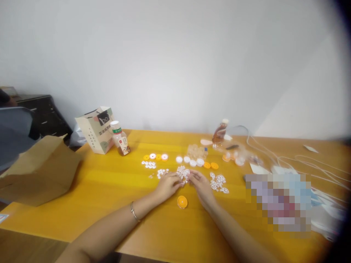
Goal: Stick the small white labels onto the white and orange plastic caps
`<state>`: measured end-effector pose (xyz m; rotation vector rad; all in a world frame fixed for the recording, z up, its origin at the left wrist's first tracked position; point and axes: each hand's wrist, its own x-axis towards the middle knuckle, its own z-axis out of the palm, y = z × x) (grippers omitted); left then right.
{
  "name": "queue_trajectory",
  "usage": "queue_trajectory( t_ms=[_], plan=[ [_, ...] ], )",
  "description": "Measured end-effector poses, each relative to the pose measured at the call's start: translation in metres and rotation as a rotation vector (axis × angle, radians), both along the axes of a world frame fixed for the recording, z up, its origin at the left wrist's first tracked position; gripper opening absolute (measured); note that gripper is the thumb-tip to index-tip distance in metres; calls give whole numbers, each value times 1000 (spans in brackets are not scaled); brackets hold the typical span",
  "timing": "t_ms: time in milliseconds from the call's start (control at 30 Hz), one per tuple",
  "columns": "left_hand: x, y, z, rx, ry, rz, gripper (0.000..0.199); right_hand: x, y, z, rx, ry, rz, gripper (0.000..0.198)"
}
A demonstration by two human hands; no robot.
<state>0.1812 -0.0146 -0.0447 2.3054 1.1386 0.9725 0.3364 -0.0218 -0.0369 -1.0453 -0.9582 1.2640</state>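
Note:
My left hand (pixel 168 186) is curled at the near left side of a small pile of white openwork plastic pieces (pixel 181 170). From the right, my right hand (pixel 201 185) reaches the same pile with thumb and fingers drawn together. A white openwork piece (pixel 185 180) shows between the fingertips of both hands; its exact shape is blurred. On the table just in front of my hands lies a round orange disc (pixel 182 201) with a pale centre. More openwork pieces (pixel 218 182) are spread right of my right hand, and small white round parts (pixel 162 173) lie beyond my left hand.
White and orange discs (pixel 193 163) form rows behind the pile. A bottle (pixel 120 140) and paper bag (pixel 100 131) stand back left, a brown bag (pixel 44 170) at the left edge. Another bottle (pixel 220 132), white cables (pixel 298 160) and a blurred-out item (pixel 282 201) are right.

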Motion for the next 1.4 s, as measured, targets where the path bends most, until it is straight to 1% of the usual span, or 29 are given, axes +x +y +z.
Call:
queue_trajectory(
  t_ms=[100,300,400,500,567,733,833,1067,1267,1400],
  plan=[
    [-1,1,0,-46,-121,-18,15,1,0,0,9,-11,2,33],
    [-8,0,8,-125,-361,62,17,1,-3,2,-16,20,25,35],
    [-8,-2,12,-235,-502,88,18,-2,-5,2,-16,41,53,37],
    [-6,-3,13,-377,-623,67,21,-6,-7,2,-15,50,96,37],
    [-5,-4,14,-414,-641,42,22,-8,-8,2,-16,57,128,36],
    [-5,-3,15,-310,-592,81,16,-9,-9,0,-45,96,162,35],
    [-5,-1,13,-302,-604,84,17,-9,-9,-1,-54,104,179,37],
    [-2,-3,10,-440,-693,92,18,-10,-10,0,-52,106,190,38],
    [2,-6,6,-533,-808,74,21,-12,-12,2,-48,110,182,32],
    [3,-7,6,-555,-828,80,22,-13,-12,1,-28,112,184,34]
  ],
)
